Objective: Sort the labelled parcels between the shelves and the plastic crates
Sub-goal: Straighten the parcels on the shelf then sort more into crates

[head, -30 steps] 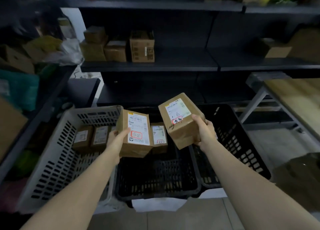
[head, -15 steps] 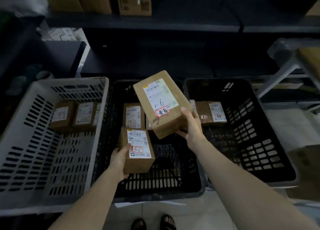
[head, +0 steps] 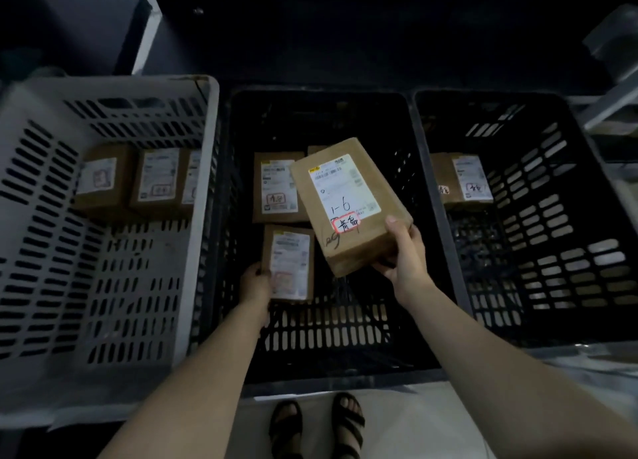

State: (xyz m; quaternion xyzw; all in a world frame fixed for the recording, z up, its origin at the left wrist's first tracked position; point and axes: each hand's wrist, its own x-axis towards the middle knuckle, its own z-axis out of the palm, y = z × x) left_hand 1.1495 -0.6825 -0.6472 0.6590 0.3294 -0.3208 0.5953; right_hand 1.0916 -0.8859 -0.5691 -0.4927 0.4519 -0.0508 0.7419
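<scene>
**While both grips are full, sort is only partway**

My L grip [head: 255, 282] holds a small parcel [head: 288, 262] low inside the mid black crate [head: 321, 94], beside one already there. My R grip [head: 402, 258] holds the "1-6" parcel [head: 348, 203] above it, not yet placed. The white crate [head: 103, 86] has a few, the R black crate [head: 483, 96] at least one.

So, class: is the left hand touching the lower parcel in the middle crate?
Touching. The head view shows the left hand gripping the lower parcel at its left edge.
</scene>
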